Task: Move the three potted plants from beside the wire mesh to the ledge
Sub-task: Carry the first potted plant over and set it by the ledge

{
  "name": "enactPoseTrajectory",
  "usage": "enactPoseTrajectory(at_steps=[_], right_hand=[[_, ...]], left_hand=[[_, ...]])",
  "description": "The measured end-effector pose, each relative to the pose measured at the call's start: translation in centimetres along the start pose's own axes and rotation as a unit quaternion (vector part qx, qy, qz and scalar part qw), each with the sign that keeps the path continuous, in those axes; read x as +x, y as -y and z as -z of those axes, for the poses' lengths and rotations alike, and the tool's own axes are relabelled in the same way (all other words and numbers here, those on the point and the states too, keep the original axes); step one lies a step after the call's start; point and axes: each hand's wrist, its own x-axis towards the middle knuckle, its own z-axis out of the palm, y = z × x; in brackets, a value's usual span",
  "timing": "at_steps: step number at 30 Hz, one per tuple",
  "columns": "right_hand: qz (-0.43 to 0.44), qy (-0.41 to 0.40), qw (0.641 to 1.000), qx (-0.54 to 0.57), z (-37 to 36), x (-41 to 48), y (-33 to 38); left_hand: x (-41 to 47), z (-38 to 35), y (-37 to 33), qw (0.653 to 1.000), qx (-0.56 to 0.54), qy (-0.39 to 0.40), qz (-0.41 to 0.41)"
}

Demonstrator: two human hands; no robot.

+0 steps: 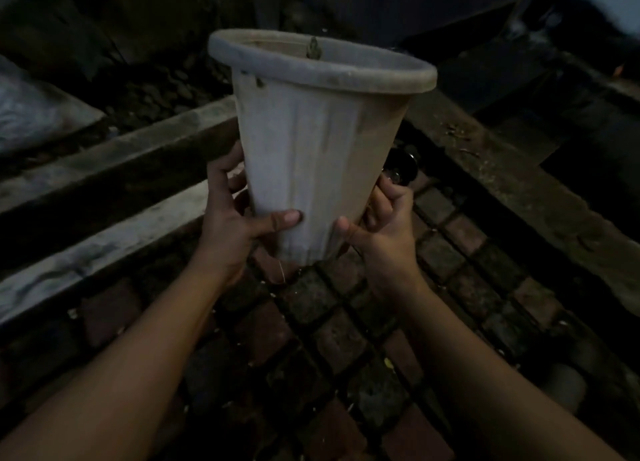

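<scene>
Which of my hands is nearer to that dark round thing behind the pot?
Right. Your right hand grips the pot just below the dark round thing, fingertips almost touching it. Your left hand holds the pot's opposite side.

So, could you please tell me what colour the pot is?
The pot is off-white with dirty brownish streaks, seen in the head view.

We cannot see the soil inside the pot (311, 142); only a small leaf tip (313, 48) clears its rim. The pot's wall hides the fingers of our left hand (232, 225) and right hand (384, 232). A dark round object (401, 170) behind it is unidentifiable. Everything beyond the curbs is murky and blurred.
</scene>
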Motion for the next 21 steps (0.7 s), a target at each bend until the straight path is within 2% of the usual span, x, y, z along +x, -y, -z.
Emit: enactPoseTrajectory(at_steps=[7, 11, 14, 21], right_hand=[[0.004, -0.003, 0.999, -0.046, 3.0, 2.7, -8.3], [0.040, 0.010, 0.998, -0.056, 2.0, 4.7, -9.2], [0.064, 0.020, 0.996, -0.065, 1.0, 6.3, -8.4], [0.036, 0.045, 0.993, -0.099, 2.0, 6.4, -10.0]], left_hand=[[1.4, -0.8, 7.6, 0.997, 0.064, 0.022, -0.022], [4.0, -0.3, 8.0, 0.993, 0.101, 0.028, -0.052], [5.2, -0.2, 7.1, 0.992, 0.121, -0.001, -0.039], [4.9, -0.3, 7.4, 0.982, 0.189, 0.018, 0.007]])
